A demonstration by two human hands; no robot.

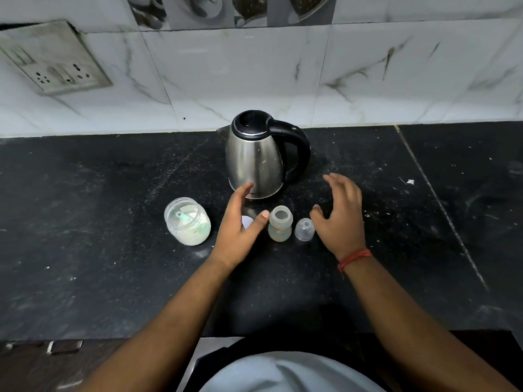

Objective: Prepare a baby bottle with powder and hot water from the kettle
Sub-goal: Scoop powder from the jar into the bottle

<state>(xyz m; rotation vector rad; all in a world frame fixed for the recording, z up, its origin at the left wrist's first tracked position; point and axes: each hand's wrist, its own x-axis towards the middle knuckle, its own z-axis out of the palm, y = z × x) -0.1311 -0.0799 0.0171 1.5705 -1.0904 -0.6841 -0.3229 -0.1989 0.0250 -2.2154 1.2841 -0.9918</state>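
partly hidden behind the spread, empty left hand (240, 230), a white lid (246, 222); relaxed right hand (341, 213) flanks the uncapped baby bottle (280, 225).

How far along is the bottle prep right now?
Done: baby bottle stands open, its nipple cap beside it; powder jar is uncapped. In hand: nothing; left hand and right hand hover open. Left: scoop powder, pour from kettle, cap.
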